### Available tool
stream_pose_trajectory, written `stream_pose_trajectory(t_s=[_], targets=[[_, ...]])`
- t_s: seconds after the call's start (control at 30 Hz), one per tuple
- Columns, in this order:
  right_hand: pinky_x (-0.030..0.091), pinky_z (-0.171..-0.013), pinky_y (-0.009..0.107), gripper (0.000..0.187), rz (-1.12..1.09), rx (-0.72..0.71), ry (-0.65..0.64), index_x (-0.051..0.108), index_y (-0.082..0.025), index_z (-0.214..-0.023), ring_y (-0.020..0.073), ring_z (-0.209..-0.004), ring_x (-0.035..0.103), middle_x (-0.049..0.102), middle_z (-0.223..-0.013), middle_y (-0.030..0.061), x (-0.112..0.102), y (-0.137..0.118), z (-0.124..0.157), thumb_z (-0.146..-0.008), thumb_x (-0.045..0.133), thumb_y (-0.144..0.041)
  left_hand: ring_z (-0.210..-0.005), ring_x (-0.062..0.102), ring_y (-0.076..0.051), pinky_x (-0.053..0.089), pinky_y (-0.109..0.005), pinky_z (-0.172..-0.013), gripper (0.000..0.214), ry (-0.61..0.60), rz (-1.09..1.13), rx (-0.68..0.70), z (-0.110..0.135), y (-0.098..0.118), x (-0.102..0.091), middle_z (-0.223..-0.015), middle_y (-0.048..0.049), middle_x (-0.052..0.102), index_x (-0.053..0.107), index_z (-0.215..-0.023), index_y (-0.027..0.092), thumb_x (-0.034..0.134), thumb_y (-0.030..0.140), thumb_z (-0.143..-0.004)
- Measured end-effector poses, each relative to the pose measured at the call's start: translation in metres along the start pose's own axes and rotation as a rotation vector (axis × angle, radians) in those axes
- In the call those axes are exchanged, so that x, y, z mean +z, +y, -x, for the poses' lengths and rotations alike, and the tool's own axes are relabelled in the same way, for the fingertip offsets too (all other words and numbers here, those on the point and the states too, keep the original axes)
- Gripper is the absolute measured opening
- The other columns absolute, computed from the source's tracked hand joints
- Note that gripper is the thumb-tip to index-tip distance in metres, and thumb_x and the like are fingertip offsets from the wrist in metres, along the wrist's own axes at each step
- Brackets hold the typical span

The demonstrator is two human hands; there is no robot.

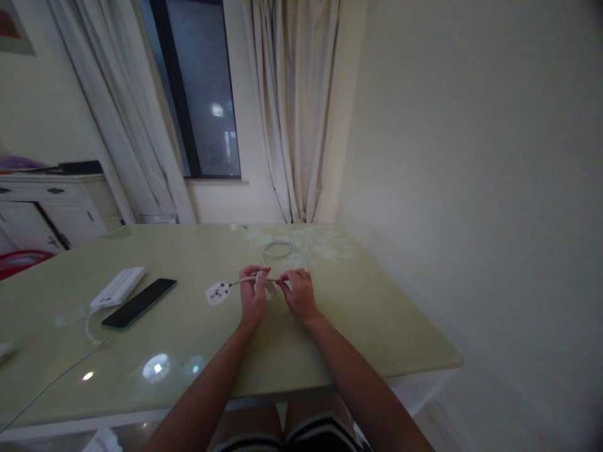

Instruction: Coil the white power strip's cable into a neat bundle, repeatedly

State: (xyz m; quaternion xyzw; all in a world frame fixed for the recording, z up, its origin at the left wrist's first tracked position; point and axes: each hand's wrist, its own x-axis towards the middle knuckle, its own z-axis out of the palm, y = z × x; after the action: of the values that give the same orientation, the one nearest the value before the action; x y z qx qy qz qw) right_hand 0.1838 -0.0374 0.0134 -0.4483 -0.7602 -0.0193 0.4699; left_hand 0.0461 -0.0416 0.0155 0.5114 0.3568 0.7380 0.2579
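Both hands meet over the middle of the table, on a thin pale cable [277, 250] that lies looped just beyond them. My left hand [254, 295] is closed round a stretch of it. The fingertips of my right hand [299, 292] pinch the cable a short way to the right. A small pale rounded thing, partly hidden, shows between the hands; I cannot make out its kind. Left of my left hand lies a flat white tag-like piece with dark dots [217, 293], joined to a thin cord that runs to the fingers.
On the left of the glossy table [358, 339] lie a black phone [140, 304] and a white power strip-like block [119, 287] with a cord [51, 383] trailing to the near left edge. A wall [471, 188] borders the right side; a cabinet [51, 207] stands behind on the left.
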Motion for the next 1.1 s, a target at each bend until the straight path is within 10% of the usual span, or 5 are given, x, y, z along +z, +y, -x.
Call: stream_pose_trajectory(t_s=[0.37,0.77,1.1], targets=[[0.043,-0.08,0.03,0.023,0.07,0.158,0.199,0.072,-0.02,-0.082,0.0196,-0.084,0.064,0.072,-0.082,0.0053,-0.005,0.007,0.0,-0.095,0.066,-0.038,-0.095,0.072,-0.021,0.053,-0.034,-0.088,0.031,-0.144,0.348,-0.233,-0.003,0.007,0.001,-0.094,-0.0053,0.073,0.058,-0.099,0.019,0.059,0.05,-0.093],[0.053,-0.091,0.034,0.058,-0.381,0.196,0.053,0.053,-0.018,-0.14,0.0225,-0.1,0.07,0.073,-0.115,0.0102,-0.009,-0.005,0.002,-0.09,0.066,-0.044,-0.099,0.07,-0.023,0.054,-0.034,-0.081,0.033,-0.264,0.541,-0.584,-0.006,0.008,-0.002,-0.099,-0.0075,0.075,0.066,-0.095,0.021,0.069,0.051,-0.083],[0.052,-0.091,0.034,0.065,-0.368,0.28,0.118,0.045,-0.018,-0.143,0.0218,-0.097,0.071,0.076,-0.101,0.0054,-0.006,0.003,-0.002,-0.085,0.068,-0.031,-0.107,0.069,-0.029,0.056,-0.033,-0.079,0.04,-0.365,0.373,-0.568,-0.003,-0.004,-0.001,-0.109,-0.0146,0.075,0.077,-0.095,0.017,0.082,0.049,-0.072]])
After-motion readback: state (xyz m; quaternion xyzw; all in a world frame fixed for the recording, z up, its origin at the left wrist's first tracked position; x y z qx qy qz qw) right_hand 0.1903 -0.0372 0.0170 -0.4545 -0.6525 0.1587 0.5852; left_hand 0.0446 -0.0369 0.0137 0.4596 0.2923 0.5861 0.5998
